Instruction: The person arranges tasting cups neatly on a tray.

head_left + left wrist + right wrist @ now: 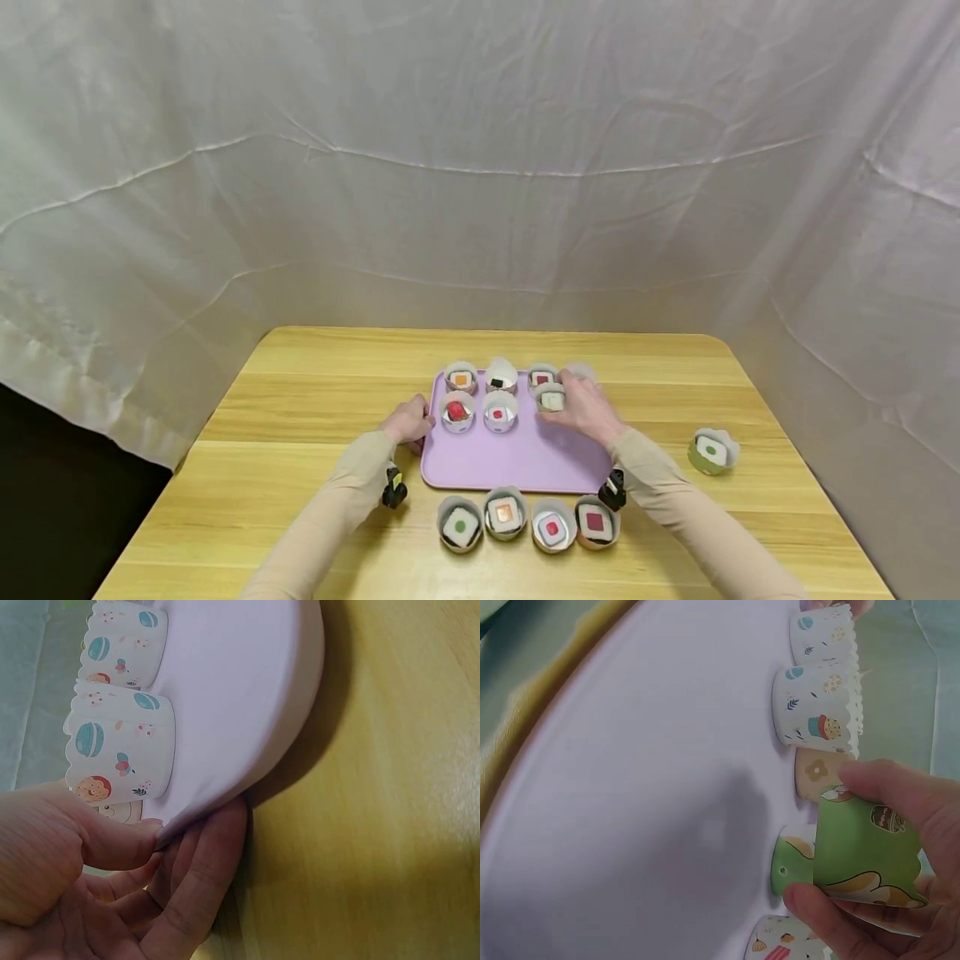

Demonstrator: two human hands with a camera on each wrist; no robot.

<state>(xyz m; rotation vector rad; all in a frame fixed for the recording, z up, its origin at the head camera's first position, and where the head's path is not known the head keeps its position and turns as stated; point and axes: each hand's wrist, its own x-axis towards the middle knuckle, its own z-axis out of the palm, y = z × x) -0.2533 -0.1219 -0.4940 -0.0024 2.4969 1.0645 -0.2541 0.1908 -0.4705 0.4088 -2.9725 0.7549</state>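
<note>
A lilac tray (pixel 495 467) lies on the wooden table, bearing several paper baking cups. My left hand (pixel 407 421) pinches the tray's left rim, thumb on top and fingers below, beside a white patterned cup (pixel 124 746). Over the tray's right half, my right hand (pixel 588 408) holds a green paper cup (pixel 866 851) between thumb and fingers; a pale square piece (pixel 552 401) shows inside. Just behind it on the tray stand a cup (pixel 542 377) with a dark-red-centred square and another green cup (pixel 790 866). One cup (pixel 457 412) at left contains a red strawberry-like piece.
In front of the tray stand several filled cups, among them one with a green-dotted square (pixel 461 527) and one with a dark red centre (pixel 596 522). Another green cup (pixel 712 452) stands far right. Pale curtains (pixel 480 208) hang behind the table.
</note>
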